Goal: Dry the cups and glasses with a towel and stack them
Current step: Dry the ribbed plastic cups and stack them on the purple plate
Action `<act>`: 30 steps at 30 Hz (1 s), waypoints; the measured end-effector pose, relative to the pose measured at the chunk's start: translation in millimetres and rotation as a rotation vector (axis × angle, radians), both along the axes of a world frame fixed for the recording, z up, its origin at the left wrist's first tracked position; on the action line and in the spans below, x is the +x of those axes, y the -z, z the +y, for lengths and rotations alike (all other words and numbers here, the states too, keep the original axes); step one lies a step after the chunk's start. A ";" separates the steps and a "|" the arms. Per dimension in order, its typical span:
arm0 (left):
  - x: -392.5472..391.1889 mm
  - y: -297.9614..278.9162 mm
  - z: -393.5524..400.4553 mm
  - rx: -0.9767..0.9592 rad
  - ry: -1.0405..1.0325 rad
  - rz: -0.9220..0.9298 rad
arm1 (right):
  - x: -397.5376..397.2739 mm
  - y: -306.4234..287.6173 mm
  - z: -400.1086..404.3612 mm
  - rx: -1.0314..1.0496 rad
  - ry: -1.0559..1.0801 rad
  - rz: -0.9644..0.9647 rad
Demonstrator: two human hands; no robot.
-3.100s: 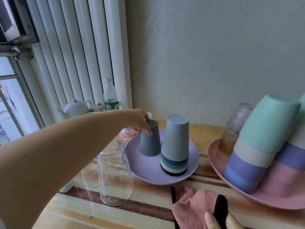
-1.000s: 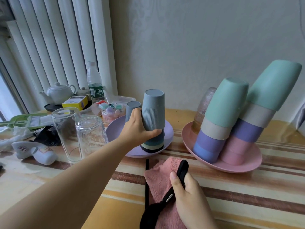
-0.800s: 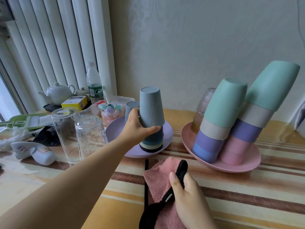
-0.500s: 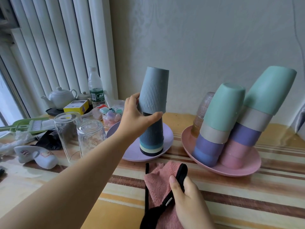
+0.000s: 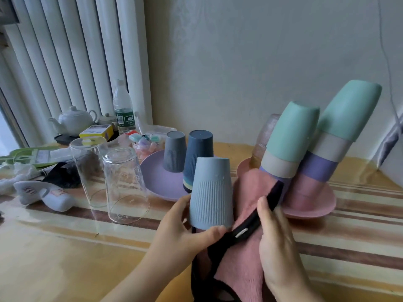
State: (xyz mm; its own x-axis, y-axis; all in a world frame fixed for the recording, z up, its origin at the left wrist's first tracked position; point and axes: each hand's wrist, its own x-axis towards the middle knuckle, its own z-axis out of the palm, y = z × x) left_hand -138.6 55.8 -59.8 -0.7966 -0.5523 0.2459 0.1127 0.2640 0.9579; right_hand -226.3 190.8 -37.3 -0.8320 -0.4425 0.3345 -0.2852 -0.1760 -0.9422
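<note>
My left hand (image 5: 181, 232) grips a light blue ribbed cup (image 5: 210, 192), upside down, near its rim in front of me. My right hand (image 5: 274, 238) holds a pink towel with a black edge (image 5: 248, 188) raised beside the cup. Behind, a purple plate (image 5: 157, 179) carries a grey cup (image 5: 174, 151) and a stack topped by a dark blue cup (image 5: 199, 155). A pink plate (image 5: 314, 205) at right bears two leaning stacks of coloured cups (image 5: 292, 136) and a tinted glass (image 5: 265, 136). Two clear glasses (image 5: 124, 184) stand upside down at left.
Clutter lies at the back left: a white teapot (image 5: 73, 120), a water bottle (image 5: 123, 107), a yellow box (image 5: 97, 131), a jar of clips (image 5: 146, 144), a green slicer (image 5: 26, 156) and a white object (image 5: 43, 195). The wall runs close behind the plates.
My left hand lifted the light blue cup off the stack on the purple plate and brought it toward me. My right hand raised the towel beside it.
</note>
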 end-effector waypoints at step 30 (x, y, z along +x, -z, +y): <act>11.1 -13.2 -8.9 0.286 0.161 0.103 | 19.7 22.3 -19.9 0.258 -0.146 -0.193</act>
